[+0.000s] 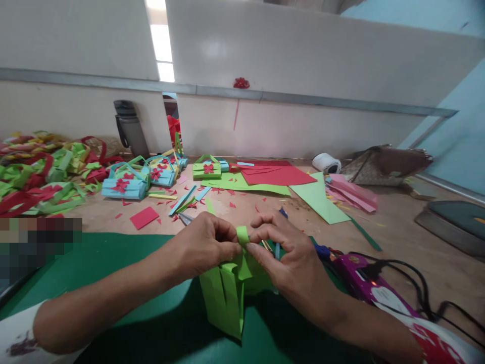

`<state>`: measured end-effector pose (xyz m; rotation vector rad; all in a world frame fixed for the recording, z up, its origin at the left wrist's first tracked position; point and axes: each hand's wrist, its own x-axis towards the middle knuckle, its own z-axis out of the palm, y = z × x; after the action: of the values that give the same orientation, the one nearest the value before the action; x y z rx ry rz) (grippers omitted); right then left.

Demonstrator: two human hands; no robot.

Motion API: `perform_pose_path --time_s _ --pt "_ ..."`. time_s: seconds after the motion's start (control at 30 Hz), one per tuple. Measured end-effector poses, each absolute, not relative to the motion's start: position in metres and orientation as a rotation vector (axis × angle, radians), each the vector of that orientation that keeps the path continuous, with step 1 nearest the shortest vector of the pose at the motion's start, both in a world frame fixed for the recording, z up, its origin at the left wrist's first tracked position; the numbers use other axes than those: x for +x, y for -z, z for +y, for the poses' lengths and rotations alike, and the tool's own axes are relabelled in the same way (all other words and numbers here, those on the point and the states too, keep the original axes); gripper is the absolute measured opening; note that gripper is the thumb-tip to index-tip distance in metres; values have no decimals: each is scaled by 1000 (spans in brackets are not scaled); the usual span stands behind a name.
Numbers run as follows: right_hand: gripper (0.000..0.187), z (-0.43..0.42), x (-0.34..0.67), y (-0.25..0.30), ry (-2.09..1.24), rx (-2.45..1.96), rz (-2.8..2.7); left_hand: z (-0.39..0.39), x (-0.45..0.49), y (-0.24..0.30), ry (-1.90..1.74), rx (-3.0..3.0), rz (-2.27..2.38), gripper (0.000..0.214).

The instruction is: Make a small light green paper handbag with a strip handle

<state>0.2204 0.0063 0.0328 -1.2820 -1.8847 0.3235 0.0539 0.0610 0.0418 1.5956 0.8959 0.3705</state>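
Note:
My left hand (202,245) and my right hand (282,253) meet over a dark green sheet (113,268) on the table. Both pinch a small light green paper strip (242,235), curled into a loop between the fingertips. Below the hands stands a folded light green paper piece (225,298) with slits cut in it, joined to the strip. The fingers of both hands are closed on the paper.
Finished paper baskets (125,184) with red bows and a pile of red and green strips (34,172) lie at the left. Red sheets (275,174), green sheets (320,199) and pink sheets (352,194) lie behind. A purple glue gun (364,283) with a black cord lies at the right. A dark bottle (129,129) stands by the wall.

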Motion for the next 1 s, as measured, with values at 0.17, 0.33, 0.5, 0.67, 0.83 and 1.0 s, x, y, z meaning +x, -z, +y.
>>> perform_pose_path --time_s 0.17,0.33,0.5,0.67,0.83,1.0 --pt "10 5 219 -32 -235 -1228 -1916 59 53 -41 -383 1615 879 15" --pt "12 6 218 -36 -338 -1263 -1876 58 54 -43 -370 1629 873 19" --pt "17 9 220 -44 -653 -1314 -1774 56 55 -46 -375 1654 897 18" --pt "17 11 223 -45 -893 -1362 -1597 58 54 -46 -368 1670 934 17" --pt "11 11 224 -41 -1053 -1404 -1480 58 54 -46 -353 1661 943 14" --pt "15 12 224 -39 -1104 -1365 -1368 58 54 -49 -362 1642 977 9"
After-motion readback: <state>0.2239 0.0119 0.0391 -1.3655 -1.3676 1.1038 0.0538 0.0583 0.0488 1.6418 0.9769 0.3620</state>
